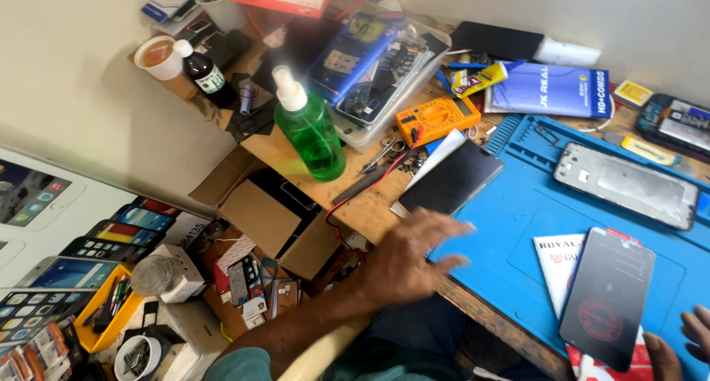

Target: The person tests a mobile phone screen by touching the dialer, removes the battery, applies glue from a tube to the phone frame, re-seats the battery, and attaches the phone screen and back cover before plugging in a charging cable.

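Note:
My left hand (409,257) hovers, blurred, over the near left corner of the blue work mat (518,211), fingers spread and holding nothing. It is just below a black phone screen (452,178) lying at the mat's left edge. My right hand (684,344) shows only partly at the lower right corner, fingers resting beside a dark phone display (608,296) that lies on a white and red booklet (558,259). A silver phone frame (627,184) lies on the mat further back.
A green spray bottle (310,126), orange multimeter (436,118), scissors (384,153), a clear tray of phone parts (377,70), a dark bottle (207,74) and a cup (157,56) crowd the wooden bench. An open cardboard box (274,211) and phone boxes sit on the floor at left.

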